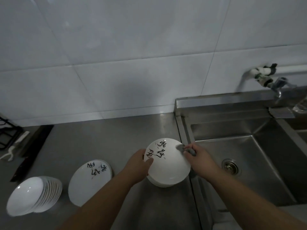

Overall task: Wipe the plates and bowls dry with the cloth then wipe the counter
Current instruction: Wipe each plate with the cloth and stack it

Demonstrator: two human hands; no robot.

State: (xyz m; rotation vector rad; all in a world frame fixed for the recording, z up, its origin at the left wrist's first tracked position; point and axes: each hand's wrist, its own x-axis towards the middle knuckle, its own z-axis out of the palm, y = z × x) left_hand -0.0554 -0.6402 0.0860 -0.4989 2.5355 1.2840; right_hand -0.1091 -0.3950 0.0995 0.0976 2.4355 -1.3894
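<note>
At the worktop's [93, 140] far left edge I see a black wire rack [6, 135] and a dark knife [31, 151] lying beside it. Near the front left corner sits a stack of plain white bowls [33, 195], tipped on its side. Just right of it lies a white plate [90, 181] with black brush-script characters; I cannot read them. My left hand [138, 166] grips the left rim of a plate [167, 161], thumb curled over its face, forearm reaching in from the lower left. That plate carries the same black script, also unreadable to me, and is tilted above a pile of white plates [161, 183] at the worktop's right edge, beside the sink [249, 146]. My right hand [200, 159] pinches a small grey cloth [184, 148] against the plate's upper right rim, fingers closed on it, wrist above the sink's left edge. A tap [275, 83] juts from the wall at the far right.
</note>
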